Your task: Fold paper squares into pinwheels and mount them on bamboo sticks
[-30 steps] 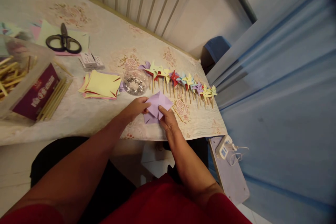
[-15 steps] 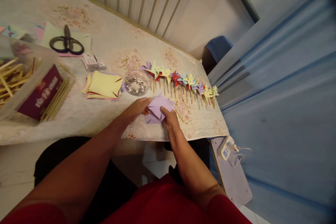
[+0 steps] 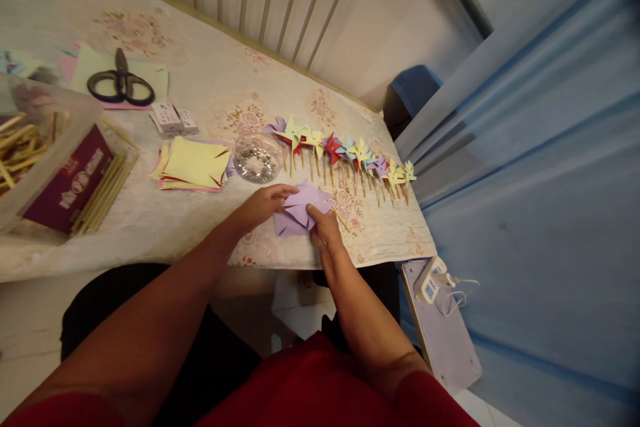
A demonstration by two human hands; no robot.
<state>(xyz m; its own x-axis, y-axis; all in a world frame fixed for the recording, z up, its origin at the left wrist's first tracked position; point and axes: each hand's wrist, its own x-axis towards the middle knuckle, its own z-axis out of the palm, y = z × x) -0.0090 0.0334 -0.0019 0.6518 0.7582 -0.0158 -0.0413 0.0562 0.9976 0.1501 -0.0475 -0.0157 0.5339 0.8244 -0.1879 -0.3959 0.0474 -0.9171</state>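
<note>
Resting between both hands (image 3: 263, 203) (image 3: 326, 229): purple paper (image 3: 299, 211)

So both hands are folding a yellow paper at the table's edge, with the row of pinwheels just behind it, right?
Not quite: the paper is purple, not yellow, as the head view shows. The left hand and right hand do hold it at the table edge, with the pinwheels just behind.

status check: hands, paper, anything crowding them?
Left hand and right hand both grip purple paper, folding over table edge. Pin dish and pinwheel row close behind, apart.
</note>
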